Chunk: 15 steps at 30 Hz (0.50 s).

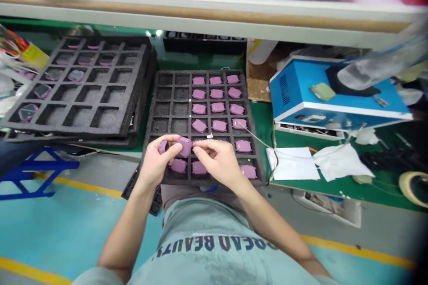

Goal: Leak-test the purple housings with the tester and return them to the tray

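My left hand (pixel 152 162) is closed on a small purple casing (pixel 184 147), rounded like a watch housing, above the near part of a black foam tray (pixel 179 109). A purple band or strip (pixel 163 146) shows at the fingers of that hand. At the casing's right edge, my right hand (pixel 220 160) pinches with thumb and forefinger; whatever sits between those tips is too small to make out. Similar purple casings (pixel 219 126) lie in several tray compartments, mainly on the right and along the near row. A tiny white piece (pixel 209 136) rests just beyond my right hand.
Left of this tray, a stack of foam trays (pixel 90 114) holds several pieces with clear faces. A blue machine (pixel 296 93) stands right, with a thin cord (pixel 257 137) crossing toward the tray. White paper (pixel 292 164) and a tape roll (pixel 413 190) lie nearby. A shelf edge (pixel 214 15) spans above.
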Motion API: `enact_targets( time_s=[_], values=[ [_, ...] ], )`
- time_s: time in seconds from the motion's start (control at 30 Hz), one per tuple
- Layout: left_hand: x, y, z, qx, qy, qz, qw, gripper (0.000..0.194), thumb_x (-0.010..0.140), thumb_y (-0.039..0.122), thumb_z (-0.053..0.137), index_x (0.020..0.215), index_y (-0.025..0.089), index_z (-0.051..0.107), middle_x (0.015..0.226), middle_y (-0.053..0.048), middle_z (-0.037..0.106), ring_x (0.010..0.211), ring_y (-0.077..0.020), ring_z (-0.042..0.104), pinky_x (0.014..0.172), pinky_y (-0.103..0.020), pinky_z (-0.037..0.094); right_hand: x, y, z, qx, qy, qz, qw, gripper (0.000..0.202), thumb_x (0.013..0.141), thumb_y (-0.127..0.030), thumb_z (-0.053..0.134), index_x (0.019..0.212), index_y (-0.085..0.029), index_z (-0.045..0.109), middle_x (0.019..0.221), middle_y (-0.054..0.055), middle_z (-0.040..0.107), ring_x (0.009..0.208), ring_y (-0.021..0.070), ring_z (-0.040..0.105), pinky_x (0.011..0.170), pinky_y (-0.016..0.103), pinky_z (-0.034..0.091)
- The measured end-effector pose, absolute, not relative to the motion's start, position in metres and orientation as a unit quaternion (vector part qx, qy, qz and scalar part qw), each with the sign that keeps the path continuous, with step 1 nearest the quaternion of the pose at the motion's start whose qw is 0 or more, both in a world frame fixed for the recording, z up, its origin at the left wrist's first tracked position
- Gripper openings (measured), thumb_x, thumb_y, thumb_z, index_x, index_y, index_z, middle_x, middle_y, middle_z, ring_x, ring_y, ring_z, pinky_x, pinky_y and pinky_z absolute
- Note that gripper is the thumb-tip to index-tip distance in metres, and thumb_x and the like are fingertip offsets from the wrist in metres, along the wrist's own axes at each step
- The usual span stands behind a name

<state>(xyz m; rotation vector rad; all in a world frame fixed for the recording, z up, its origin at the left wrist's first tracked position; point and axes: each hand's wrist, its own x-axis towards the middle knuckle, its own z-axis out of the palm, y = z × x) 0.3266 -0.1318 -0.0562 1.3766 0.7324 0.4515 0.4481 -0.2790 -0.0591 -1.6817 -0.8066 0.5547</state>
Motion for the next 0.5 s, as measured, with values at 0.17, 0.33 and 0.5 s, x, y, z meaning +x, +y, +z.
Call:
enact_targets(
  time_s=[0.17,0.33,0.5],
  values=[
    [0.3310,-0.1465,-0.0563,0.592,0.330,0.224,0.701,0.032,0.073,0.035,0.085,0.096,0.016,0.074,0.079,-0.001,0.066,0.052,-0.0042,0.042,0.044,-0.015,0.035,0.4503,-0.2719,-0.0552,-0.701,-0.360,0.230,0.571,0.016,0.085,-0.024,0.064,0.087,-0.019,0.079,0.080,0.003,0.078,0.063,0.0154,0.068,0.059,0.024,0.050],
    [0.3292,-0.1443,-0.0559,0.624,0.328,0.215,0.676,0.030,0.076,0.034,0.084,0.098,0.016,0.074,0.083,-0.003,0.070,0.058,-0.0068,0.051,0.048,-0.015,0.039,0.4555,-0.2781,-0.0562,-0.692,-0.374,0.255,0.562,0.018,0.086,-0.022,0.062,0.084,-0.018,0.079,0.075,0.002,0.076,0.058,0.0123,0.061,0.054,0.022,0.044],
    [0.3247,-0.1453,-0.0547,0.670,0.324,0.188,0.641,0.027,0.078,0.033,0.081,0.098,0.017,0.075,0.085,-0.004,0.072,0.065,-0.0094,0.057,0.054,-0.017,0.043,0.4539,-0.2803,-0.0612,-0.684,-0.354,0.284,0.571,0.019,0.083,-0.025,0.062,0.083,-0.016,0.079,0.068,0.001,0.073,0.052,0.0105,0.057,0.049,0.020,0.040]
  ],
)
